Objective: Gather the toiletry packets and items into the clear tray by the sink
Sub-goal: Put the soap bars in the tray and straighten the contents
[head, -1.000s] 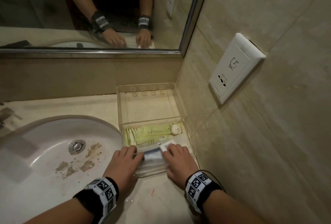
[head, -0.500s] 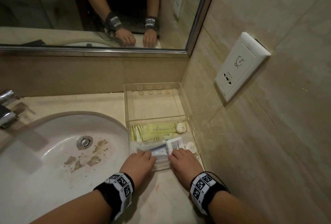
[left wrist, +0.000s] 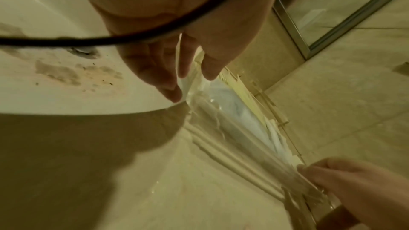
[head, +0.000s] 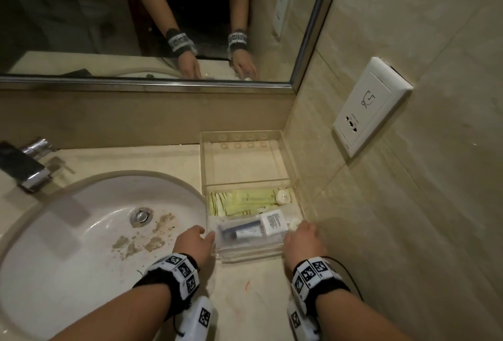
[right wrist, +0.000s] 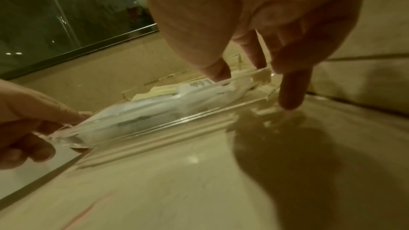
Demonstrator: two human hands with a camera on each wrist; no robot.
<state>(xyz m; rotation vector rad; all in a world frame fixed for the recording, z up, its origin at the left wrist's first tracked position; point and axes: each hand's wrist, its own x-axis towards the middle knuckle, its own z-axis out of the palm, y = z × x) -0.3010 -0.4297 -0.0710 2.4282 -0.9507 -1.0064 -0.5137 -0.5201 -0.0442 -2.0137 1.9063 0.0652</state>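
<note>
The clear tray point(head: 289, 166) sits in the counter's corner, right of the sink. Its front compartment holds yellow packets point(head: 239, 201), a white-capped tube point(head: 283, 195), a white packet point(head: 273, 222) and a clear packet with a blue toothbrush point(head: 242, 231). My left hand point(head: 206, 235) is at the tray's near left corner, its straight fingertips point(left wrist: 183, 74) touching the wall there. At the near right corner is my right hand point(head: 300, 237), with the thumb on the rim and the index fingertip point(right wrist: 289, 102) on the counter. Neither hand holds anything.
The white sink point(head: 81, 231), stained brown near the drain, lies left of the tray, with a chrome faucet point(head: 27, 166) at its back. A tiled wall with a socket point(head: 373, 106) runs close along the tray's right side. A mirror point(head: 136, 13) hangs behind.
Both hands were pressing on the clear packet in the middle. They have slid apart to the tray's near corners, and the packet now lies uncovered in the front compartment.
</note>
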